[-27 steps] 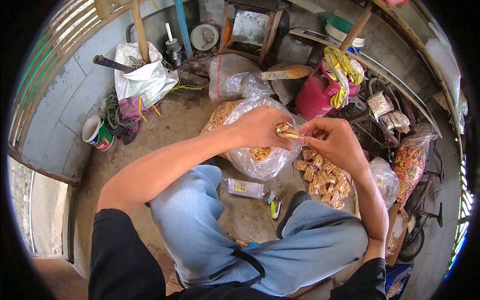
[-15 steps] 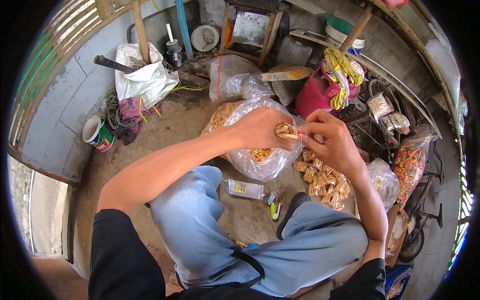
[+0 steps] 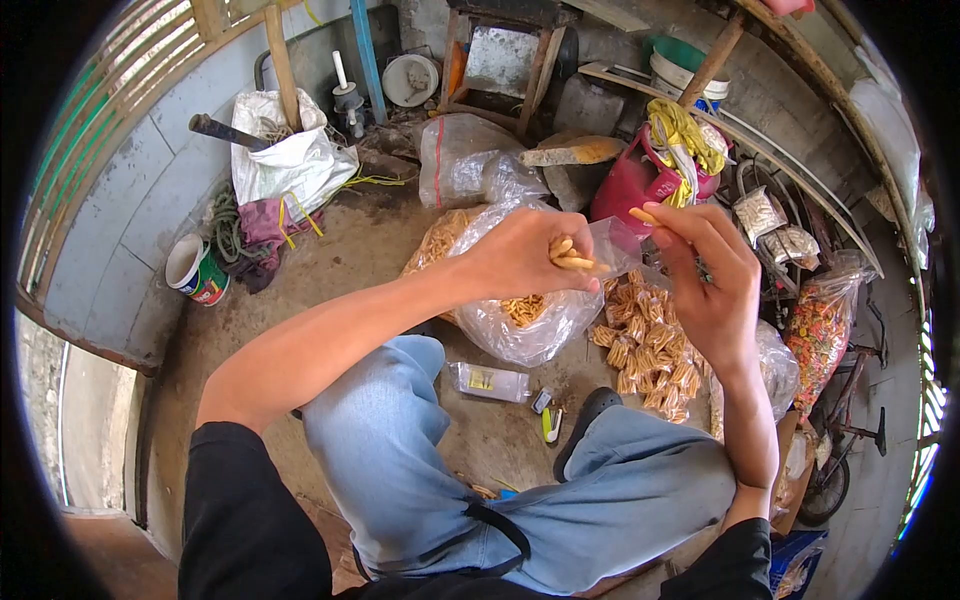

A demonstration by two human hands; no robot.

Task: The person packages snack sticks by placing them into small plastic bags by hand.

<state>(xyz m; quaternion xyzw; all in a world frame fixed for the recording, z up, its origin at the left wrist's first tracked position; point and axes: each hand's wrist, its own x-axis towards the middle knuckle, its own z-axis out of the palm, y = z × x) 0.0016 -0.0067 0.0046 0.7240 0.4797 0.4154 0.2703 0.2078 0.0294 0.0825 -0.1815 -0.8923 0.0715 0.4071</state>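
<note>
My left hand [image 3: 530,252] is curled around several light-brown snack sticks [image 3: 568,256]. A small clear plastic bag [image 3: 618,243] stretches from its fingertips toward my other hand. My right hand [image 3: 712,275] is raised to the right of the bag, pinching a single snack stick [image 3: 642,215] between thumb and fingers. Beneath my left hand sits a large clear bag [image 3: 550,338] with loose snack sticks inside. To its right lies a pile of small filled snack packets [image 3: 652,350].
A packet of clear plastic sleeves [image 3: 490,380], a small box [image 3: 541,399] and a green stapler [image 3: 551,424] lie on the floor before my legs. A red container [image 3: 630,185], a white sack [image 3: 285,155] and a bag of colourful snacks [image 3: 820,325] stand around.
My right hand has moved up and right, away from my left hand, and a stick now shows in its fingertips. The small bag between the hands is more visible. My left hand has barely moved.
</note>
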